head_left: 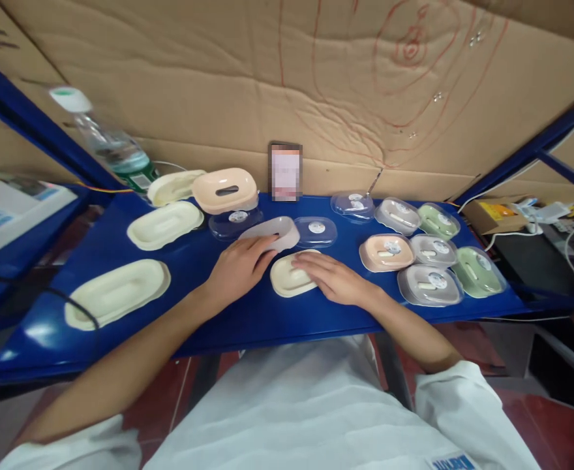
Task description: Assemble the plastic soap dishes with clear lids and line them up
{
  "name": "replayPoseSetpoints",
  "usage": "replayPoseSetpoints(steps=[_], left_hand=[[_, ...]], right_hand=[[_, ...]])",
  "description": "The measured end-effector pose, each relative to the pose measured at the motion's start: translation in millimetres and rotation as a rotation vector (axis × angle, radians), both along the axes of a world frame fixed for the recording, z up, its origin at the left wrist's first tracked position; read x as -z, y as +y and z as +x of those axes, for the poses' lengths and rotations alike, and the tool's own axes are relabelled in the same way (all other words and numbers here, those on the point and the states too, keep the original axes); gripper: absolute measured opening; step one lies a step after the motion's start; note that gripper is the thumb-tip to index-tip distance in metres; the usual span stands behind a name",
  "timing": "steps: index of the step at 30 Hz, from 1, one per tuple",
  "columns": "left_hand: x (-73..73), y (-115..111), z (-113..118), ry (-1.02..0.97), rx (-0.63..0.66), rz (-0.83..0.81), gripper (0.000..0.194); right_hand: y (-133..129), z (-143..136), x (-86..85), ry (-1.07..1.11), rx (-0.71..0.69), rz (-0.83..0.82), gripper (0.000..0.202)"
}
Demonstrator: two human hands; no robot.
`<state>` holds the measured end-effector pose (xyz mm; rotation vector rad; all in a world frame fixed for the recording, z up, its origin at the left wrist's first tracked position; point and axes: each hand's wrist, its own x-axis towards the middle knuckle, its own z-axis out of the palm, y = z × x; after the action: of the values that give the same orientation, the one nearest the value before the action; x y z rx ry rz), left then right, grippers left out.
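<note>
My left hand (238, 269) has its fingers over the near side of a pale grey oval soap dish (287, 230), thumb lower down, gripping it. Part of the dish is hidden behind those fingers. Just in front lies a cream oval tray (287, 277) with a raised middle. Across its right end rests my right hand (336, 277), fingers stretched out and lying flat on it. A clear lid (316, 230) with a round label sits right behind the grey dish. Another clear lid (235, 222) lies to the left, partly under a peach soap dish (226, 190) with a slot.
Cream trays (118, 290) lie at the left of the blue table (248, 320). Several lidded soap dishes (428, 285) in grey, peach and green stand at the right. A phone (286, 171) leans on the cardboard wall. A water bottle (115, 147) stands back left.
</note>
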<state>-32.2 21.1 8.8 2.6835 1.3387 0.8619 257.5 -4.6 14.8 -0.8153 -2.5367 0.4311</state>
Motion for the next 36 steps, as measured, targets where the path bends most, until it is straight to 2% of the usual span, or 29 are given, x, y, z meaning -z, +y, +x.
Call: replayPoseSetpoints(steps=[4, 10, 14, 17, 19, 21, 26, 36], left_hand=[[-2.7, -16.2, 16.3, -0.031, 0.121, 0.075, 0.036], [6.5, -24.2, 32.9, 0.054, 0.263, 0.023, 0.04], [7.4, -20.6, 29.5, 0.073, 0.278, -0.032, 0.053], [6.8, -16.1, 23.5, 0.113, 0.28, -0.069, 0.058], [7.3, -11.7, 19.5, 0.134, 0.288, -0.106, 0.055], [7.9, -6.9, 15.8, 0.16, 0.311, -0.14, 0.052], [6.5, 0.3, 9.3, 0.228, 0.359, -0.151, 0.055], [6.7, 3.1, 4.2, 0.26, 0.347, -0.111, 0.053]], right_hand=[[0.0, 2.9, -8.6, 0.054, 0.193, 0.104, 0.05], [7.6, 17.9, -13.6, -0.026, 0.13, 0.113, 0.033], [8.4, 26.2, -18.4, -0.054, 0.15, 0.1, 0.025], [5.1, 25.2, -20.1, -0.063, 0.118, 0.086, 0.032], [2.8, 21.3, -18.2, -0.083, 0.072, 0.069, 0.045], [1.6, 16.8, -14.2, -0.125, 0.028, 0.067, 0.049], [4.6, 10.4, -4.3, -0.211, 0.024, 0.111, 0.042], [9.4, 2.9, 5.4, -0.246, 0.093, 0.209, 0.037]])
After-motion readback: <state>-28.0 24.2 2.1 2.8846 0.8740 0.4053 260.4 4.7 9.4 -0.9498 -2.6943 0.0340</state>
